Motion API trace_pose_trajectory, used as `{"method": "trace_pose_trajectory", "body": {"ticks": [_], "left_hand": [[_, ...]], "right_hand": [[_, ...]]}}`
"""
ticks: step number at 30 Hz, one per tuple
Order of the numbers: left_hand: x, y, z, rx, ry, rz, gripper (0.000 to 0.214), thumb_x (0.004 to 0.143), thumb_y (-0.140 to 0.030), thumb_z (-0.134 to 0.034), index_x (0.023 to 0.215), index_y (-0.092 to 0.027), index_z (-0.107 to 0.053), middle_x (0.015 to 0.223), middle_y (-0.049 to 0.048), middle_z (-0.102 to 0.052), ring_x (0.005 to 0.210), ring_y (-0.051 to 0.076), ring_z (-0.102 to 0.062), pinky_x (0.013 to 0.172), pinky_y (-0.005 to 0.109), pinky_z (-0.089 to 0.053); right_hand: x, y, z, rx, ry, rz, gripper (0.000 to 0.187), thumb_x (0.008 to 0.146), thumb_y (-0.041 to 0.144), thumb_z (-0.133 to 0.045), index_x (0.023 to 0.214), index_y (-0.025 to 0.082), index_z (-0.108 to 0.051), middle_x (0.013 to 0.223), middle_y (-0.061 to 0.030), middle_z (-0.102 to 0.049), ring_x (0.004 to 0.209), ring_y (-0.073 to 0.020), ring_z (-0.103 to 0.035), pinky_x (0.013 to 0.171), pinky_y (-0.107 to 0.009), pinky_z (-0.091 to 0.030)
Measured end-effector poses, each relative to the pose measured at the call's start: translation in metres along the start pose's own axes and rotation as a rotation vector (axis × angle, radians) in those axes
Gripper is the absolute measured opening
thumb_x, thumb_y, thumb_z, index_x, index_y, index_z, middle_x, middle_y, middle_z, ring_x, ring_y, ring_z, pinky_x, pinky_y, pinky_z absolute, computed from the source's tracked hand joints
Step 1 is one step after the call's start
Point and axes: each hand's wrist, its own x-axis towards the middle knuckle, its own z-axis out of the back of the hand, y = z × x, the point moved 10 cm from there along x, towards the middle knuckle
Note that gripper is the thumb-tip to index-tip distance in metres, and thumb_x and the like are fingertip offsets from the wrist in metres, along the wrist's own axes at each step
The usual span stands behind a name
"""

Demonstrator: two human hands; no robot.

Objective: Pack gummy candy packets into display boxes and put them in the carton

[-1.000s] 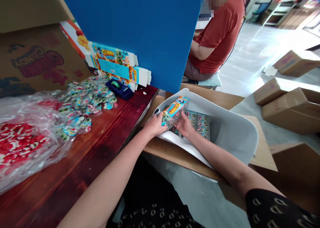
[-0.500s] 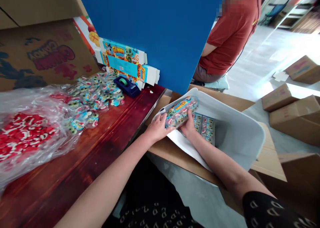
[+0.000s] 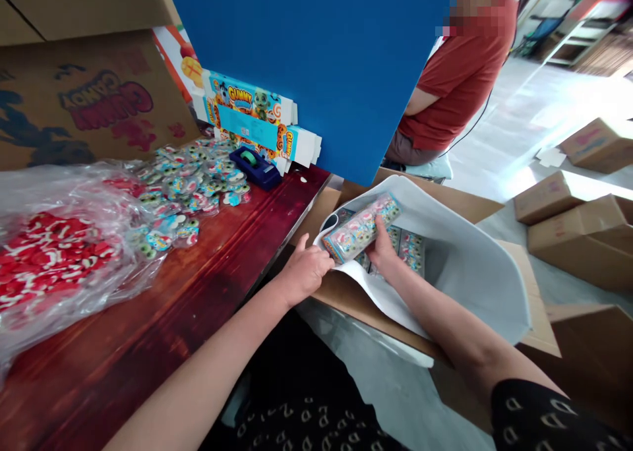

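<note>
My right hand (image 3: pixel 383 246) grips a clear-fronted box of gummy candy (image 3: pixel 363 227), tilted over the open carton, its see-through side facing up. My left hand (image 3: pixel 307 270) is closed at the near left edge of the white liner (image 3: pixel 380 299), fingers curled on that edge; the fingertips are partly hidden. Below the held box, more candy boxes (image 3: pixel 411 250) lie inside the liner. The cardboard carton (image 3: pixel 346 293) surrounds the liner.
On the red-brown table (image 3: pixel 198 293) are a plastic bag of red-and-white candies (image 3: pixel 54 253), a pile of wrapped candies (image 3: pixel 198 177), a blue tape dispenser (image 3: pixel 256 169) and flattened Gummy boxes (image 3: pixel 257 118). A blue panel (image 3: pixel 311 68) stands behind. A person in red (image 3: pixel 459 75) sits beyond; cartons (image 3: pixel 583 237) stand right.
My left hand has let go of the candy box and moved down-left to the liner's edge. The box, now in my right hand alone, has turned its clear side upward.
</note>
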Motion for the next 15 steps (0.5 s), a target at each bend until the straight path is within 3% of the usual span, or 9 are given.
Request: {"method": "trace_pose_trajectory", "body": {"ticks": [5,10,15], "left_hand": [[-0.013,0.0,-0.002,0.024,-0.024,-0.005,0.03,0.091,-0.006,-0.044,0.09,-0.022,-0.069,0.089,0.0016,-0.07,0.097,0.019,-0.062,0.117,0.059,-0.022],[-0.016,0.008,0.005,0.033,-0.067,0.01,0.031,0.09,-0.004,-0.043,0.086,-0.021,-0.069,0.086,0.0005,-0.069,0.093,0.017,-0.061,0.118,0.059,-0.019],[-0.015,0.008,0.009,0.073,-0.075,0.007,0.032,0.089,-0.002,-0.041,0.086,-0.02,-0.068,0.084,0.0014,-0.069,0.092,0.019,-0.061,0.116,0.055,-0.026]], "right_hand": [[0.008,-0.03,0.021,-0.215,-0.079,-0.227,0.041,0.09,0.06,-0.052,0.104,0.023,-0.065,0.086,-0.0065,-0.075,0.085,-0.024,-0.071,0.08,-0.043,-0.059],[0.02,-0.018,0.03,-0.269,-0.09,-0.216,0.035,0.088,0.056,-0.059,0.098,0.023,-0.065,0.076,-0.0046,-0.073,0.074,-0.0224,-0.07,0.079,-0.043,-0.058],[0.016,-0.008,0.036,-0.307,-0.081,-0.206,0.032,0.089,0.054,-0.06,0.096,0.023,-0.066,0.072,-0.0032,-0.073,0.07,-0.0214,-0.069,0.078,-0.042,-0.058]]}}
